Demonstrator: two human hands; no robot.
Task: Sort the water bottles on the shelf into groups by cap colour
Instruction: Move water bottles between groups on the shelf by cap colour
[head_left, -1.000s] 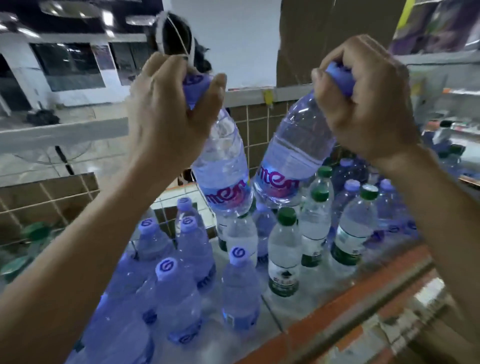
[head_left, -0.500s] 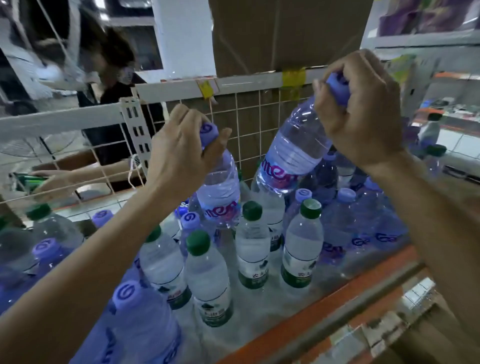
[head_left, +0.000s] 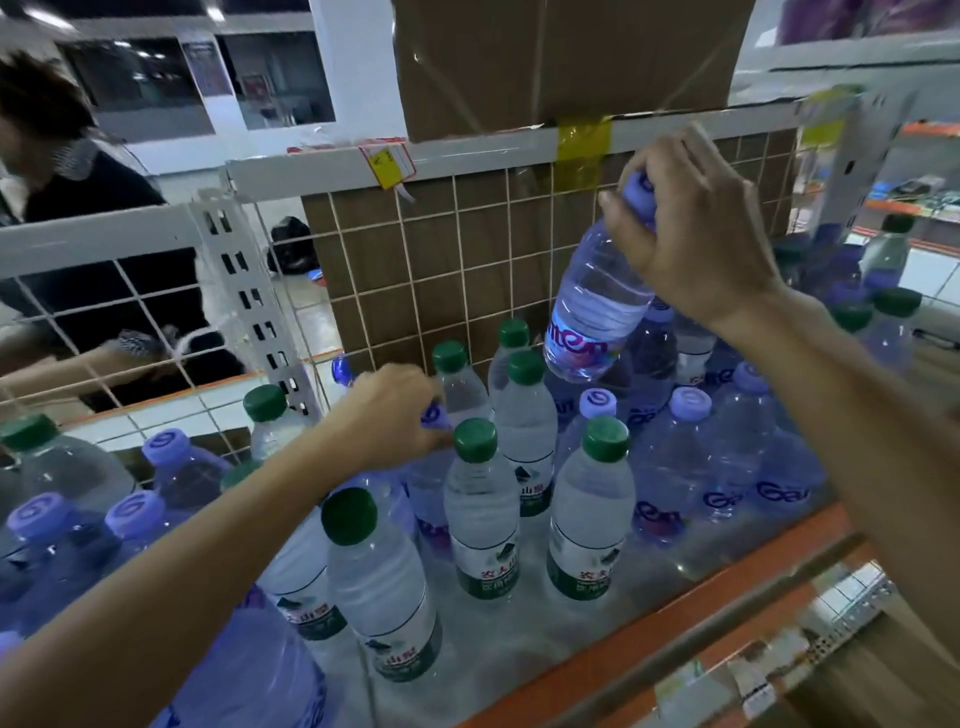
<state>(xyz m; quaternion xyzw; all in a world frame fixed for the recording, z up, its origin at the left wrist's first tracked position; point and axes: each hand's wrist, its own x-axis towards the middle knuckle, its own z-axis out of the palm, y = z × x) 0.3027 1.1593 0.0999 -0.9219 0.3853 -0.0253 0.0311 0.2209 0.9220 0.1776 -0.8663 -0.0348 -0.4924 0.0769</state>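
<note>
**Two hands at work among mixed water bottles on a wire-backed shelf**

A brown cardboard box (head_left: 561, 62) sits on the upper ledge, directly above the wire grid (head_left: 467, 270) that backs the shelf; that grid serves as the landmark here. Below the grid runs the shelf (head_left: 649, 631), its orange front edge slanting from lower centre up to the right; beyond the grid, to its left, a person in dark clothing (head_left: 109, 291) reaches an arm forward.

In front of the grid stands a crowd of bottles, green-capped and purple-capped mixed together; a cluster of green-capped bottles (head_left: 483, 509) stands upright at the grid's foot, near the shelf's middle; purple-capped bottles (head_left: 691, 452) stand to the right of that cluster, and more purple-capped ones crowd the shelf left of the grid.

The right hand (head_left: 696, 244) is raised before the grid's upper right part, closed around the cap end of a raised purple-capped bottle (head_left: 597, 306); that bottle hangs tilted, clear of the shelf, its base pointing down and left above the standing bottles. The left hand (head_left: 389, 410) is low at the grid's foot, fingers curled over the top of a second purple-capped bottle (head_left: 434, 488) among the green-capped ones; whether this bottle rests on the shelf cannot be told.

A yellow tape strip (head_left: 582, 148) and a small price tag (head_left: 387, 158) hang on the white rail along the grid's top edge.
</note>
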